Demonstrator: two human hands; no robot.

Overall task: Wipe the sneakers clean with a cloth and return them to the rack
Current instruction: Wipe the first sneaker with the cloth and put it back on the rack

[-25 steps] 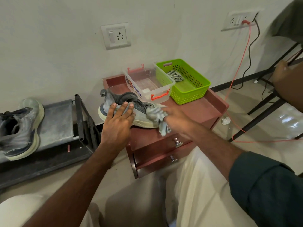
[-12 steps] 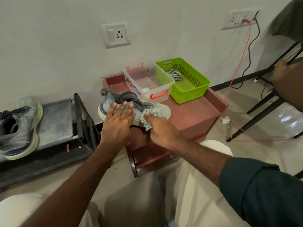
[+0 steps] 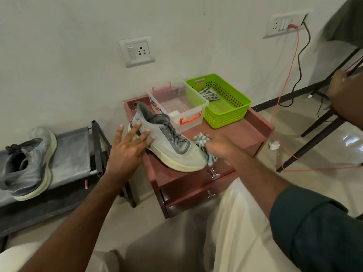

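Note:
A grey sneaker [image 3: 169, 142] with dark laces and a cream sole lies on the maroon side table [image 3: 235, 134], toe pointing right. My left hand [image 3: 127, 150] presses flat on its heel side, fingers spread straight. My right hand [image 3: 220, 147] grips a striped grey cloth [image 3: 200, 140] at the sneaker's toe. A second grey sneaker [image 3: 27, 165] stands on the black shoe rack [image 3: 74, 154] at the left.
A clear plastic box [image 3: 176, 107] with orange handles and a green basket [image 3: 222, 103] holding another striped cloth stand at the table's back. Cables hang from a wall socket [image 3: 284, 24]. Black chair legs [image 3: 314, 138] and another person's hand [image 3: 345, 95] are at the right.
My right hand has slid with the cloth from the sneaker's middle back to its toe. My left hand's fingers have spread wider on the heel side. The sneaker's toe now points more toward me.

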